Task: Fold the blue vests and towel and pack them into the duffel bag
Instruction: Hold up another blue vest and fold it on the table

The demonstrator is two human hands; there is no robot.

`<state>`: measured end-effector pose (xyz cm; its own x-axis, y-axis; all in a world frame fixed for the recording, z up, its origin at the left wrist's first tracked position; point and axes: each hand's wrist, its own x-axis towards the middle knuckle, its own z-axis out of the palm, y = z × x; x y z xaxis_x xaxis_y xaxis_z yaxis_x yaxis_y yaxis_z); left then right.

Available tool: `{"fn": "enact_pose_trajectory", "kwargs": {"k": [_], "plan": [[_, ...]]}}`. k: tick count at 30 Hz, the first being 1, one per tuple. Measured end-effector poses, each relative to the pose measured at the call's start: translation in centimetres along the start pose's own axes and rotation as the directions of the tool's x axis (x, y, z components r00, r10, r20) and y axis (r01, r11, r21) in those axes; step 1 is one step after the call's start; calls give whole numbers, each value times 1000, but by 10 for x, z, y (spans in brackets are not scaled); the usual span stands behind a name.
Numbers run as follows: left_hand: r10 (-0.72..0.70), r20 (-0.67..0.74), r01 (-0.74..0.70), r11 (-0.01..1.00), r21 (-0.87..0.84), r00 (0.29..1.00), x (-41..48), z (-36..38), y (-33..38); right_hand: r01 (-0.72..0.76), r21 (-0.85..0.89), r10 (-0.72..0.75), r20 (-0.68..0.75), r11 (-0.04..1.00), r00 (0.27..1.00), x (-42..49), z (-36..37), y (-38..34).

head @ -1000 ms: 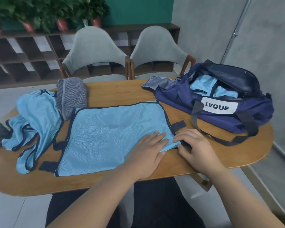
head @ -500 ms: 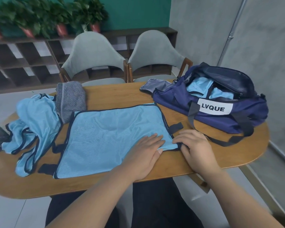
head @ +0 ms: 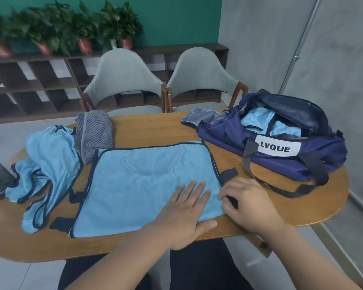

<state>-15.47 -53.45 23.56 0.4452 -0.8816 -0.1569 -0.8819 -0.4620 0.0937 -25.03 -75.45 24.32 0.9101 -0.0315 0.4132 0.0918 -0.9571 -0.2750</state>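
Head view: presses vest [head: 138, 181] flat on table [head: 155, 128] with left hand [head: 184, 214], fingers straight, now slid a little inward from the right edge. Pinches dark strap [head: 232, 200] at that edge with right hand [head: 247, 204], fingers curled. Seems ready to tuck strap in and begin the fold. Leaves towel [head: 93, 135] and pile [head: 48, 164] of vests waiting at left; bag [head: 281, 160] open at right, blue cloth inside.
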Motion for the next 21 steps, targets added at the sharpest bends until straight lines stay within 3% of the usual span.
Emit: {"fn": "enact_pose_trajectory", "kwargs": {"k": [5,8,11,17,21], "plan": [[61,-6,-61,997,-48,998,-16,-7,-7,18,-7,-18,84,1000,996,51,3,2],[16,-108,-24,997,-76,994,-7,-10,2,42,3,-41,246,999,968,91,23,15],[7,-51,-11,997,-73,999,5,-4,17,35,-58,-12,351,998,936,123,40,28],[85,8,-85,995,-48,996,-9,-3,8,9,-227,59,290,974,955,148,50,55],[111,-139,-120,991,-63,984,-18,-1,9,-66,-208,130,310,976,942,152,53,57]]}}
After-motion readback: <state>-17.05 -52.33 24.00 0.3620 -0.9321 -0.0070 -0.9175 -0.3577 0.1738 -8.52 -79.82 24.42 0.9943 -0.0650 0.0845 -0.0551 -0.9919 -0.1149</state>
